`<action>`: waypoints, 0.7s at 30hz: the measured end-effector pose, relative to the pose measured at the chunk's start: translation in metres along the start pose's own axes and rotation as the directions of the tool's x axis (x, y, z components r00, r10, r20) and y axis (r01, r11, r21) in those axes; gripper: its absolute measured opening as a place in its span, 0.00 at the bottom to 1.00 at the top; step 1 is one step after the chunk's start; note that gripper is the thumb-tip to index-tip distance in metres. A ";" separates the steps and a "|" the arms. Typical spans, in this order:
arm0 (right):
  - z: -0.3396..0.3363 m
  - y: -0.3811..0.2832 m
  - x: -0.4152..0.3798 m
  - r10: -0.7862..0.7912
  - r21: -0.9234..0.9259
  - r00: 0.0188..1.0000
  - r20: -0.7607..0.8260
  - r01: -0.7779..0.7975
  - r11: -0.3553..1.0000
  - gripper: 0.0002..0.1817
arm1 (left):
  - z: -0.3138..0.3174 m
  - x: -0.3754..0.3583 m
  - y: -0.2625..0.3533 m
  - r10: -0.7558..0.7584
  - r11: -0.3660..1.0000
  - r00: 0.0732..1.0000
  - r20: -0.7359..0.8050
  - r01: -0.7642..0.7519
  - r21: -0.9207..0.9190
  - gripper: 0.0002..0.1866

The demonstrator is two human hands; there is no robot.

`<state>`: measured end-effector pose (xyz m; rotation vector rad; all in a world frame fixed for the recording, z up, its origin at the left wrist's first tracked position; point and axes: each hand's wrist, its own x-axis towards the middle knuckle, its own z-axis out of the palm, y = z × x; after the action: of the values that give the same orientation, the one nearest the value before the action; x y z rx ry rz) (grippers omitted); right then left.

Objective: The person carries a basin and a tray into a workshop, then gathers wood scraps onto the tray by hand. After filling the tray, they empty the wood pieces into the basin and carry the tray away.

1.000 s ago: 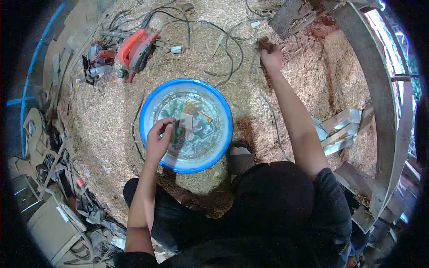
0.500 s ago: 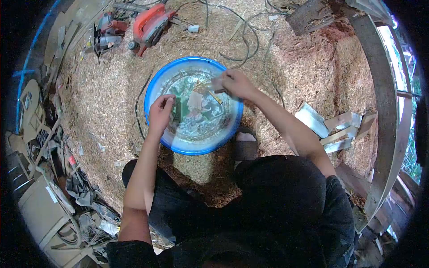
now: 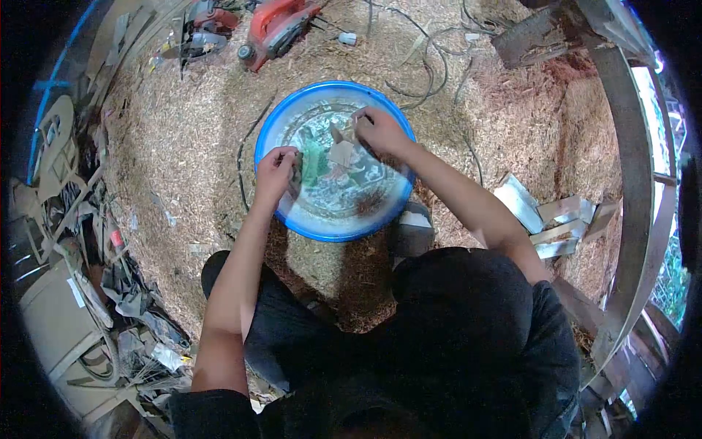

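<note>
A round basin with a blue rim [image 3: 338, 238] sits on the ground before me, its pale inside blotched with white and grey. My left hand [image 3: 275, 174] is at the basin's left rim, thumb and fingers pinched on a small greyish piece whose kind I cannot tell. Over the right part of the basin, my right hand [image 3: 383, 132] has its fingertips pressed together, hiding whatever lies between them. Between the hands lies a light tan flat piece [image 3: 341, 152]. A translucent green patch [image 3: 314, 162] shows in the basin beside my left hand.
Wood shavings [image 3: 190, 139] cover the ground. A red power tool [image 3: 272, 33] lies at the far left, with black cables [image 3: 439, 62] further right. Wood offcuts [image 3: 559, 216] lie to the right, and piled scraps [image 3: 135, 322] at left. My shoe [image 3: 414, 235] is near the basin.
The whole view has shifted, with the basin now a little higher and further right. My right hand has moved slightly toward the tan piece; the yellow strip near it no longer shows.
</note>
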<state>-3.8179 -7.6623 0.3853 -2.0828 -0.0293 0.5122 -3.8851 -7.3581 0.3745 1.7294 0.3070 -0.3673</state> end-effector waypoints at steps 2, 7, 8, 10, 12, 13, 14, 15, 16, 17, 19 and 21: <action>0.000 -0.003 0.000 0.086 0.068 0.996 0.010 -0.087 0.994 0.24 | -0.005 0.001 -0.003 -0.002 1.000 1.000 0.007 0.003 -0.021 0.12; 0.002 0.026 0.005 -0.238 0.137 0.967 -0.091 0.249 0.959 0.27 | -0.012 0.002 -0.009 0.021 1.000 1.000 -0.014 -0.021 0.009 0.12; -0.013 0.009 -0.005 -0.181 -0.023 0.975 -0.126 0.180 0.983 0.27 | -0.012 0.002 -0.010 0.115 0.991 0.991 -0.066 -0.110 0.078 0.12; -0.026 0.003 -0.019 -0.135 -0.181 0.976 -0.171 0.103 0.978 0.27 | -0.016 0.001 -0.008 0.215 0.969 0.970 -0.113 -0.197 0.150 0.13; -0.032 0.007 -0.030 -0.348 -0.548 0.876 -0.335 0.119 0.828 0.26 | -0.023 -0.001 -0.003 0.542 0.723 0.822 -0.176 -0.349 0.596 0.17; -0.033 0.008 -0.036 -0.314 -0.536 0.875 -0.368 0.076 0.841 0.27 | -0.024 -0.002 -0.002 0.547 0.722 0.818 -0.177 -0.354 0.595 0.17; -0.033 0.006 -0.044 -0.319 -0.539 0.872 -0.371 0.078 0.839 0.27 | -0.026 -0.001 -0.009 0.552 0.673 0.799 -0.237 -0.260 0.693 0.18; -0.033 0.004 -0.052 -0.254 -0.573 0.889 -0.381 -0.011 0.820 0.29 | -0.027 0.000 -0.016 0.561 0.617 0.773 -0.294 -0.154 0.772 0.19; -0.033 0.003 -0.059 -0.190 -0.603 0.899 -0.395 -0.097 0.792 0.31 | -0.030 0.003 -0.022 0.568 0.617 0.768 -0.297 -0.159 0.771 0.19; -0.034 0.004 -0.063 -0.037 -0.586 0.935 -0.352 -0.190 0.788 0.37 | -0.032 0.006 -0.026 0.373 0.760 0.872 -0.317 -0.092 0.644 0.20; -0.028 0.001 -0.070 0.044 -0.518 0.933 -0.358 -0.238 0.822 0.39 | -0.032 0.005 -0.025 0.175 0.867 0.939 -0.295 -0.005 0.499 0.21; -0.022 -0.001 -0.065 0.147 -0.417 0.933 -0.328 -0.282 0.864 0.43 | -0.027 0.000 -0.024 0.042 0.943 0.955 -0.294 0.059 0.326 0.22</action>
<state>-3.8689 -7.6942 0.4184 -2.6307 0.2852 0.3522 -3.8924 -7.3269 0.3578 2.1221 0.4932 -0.1670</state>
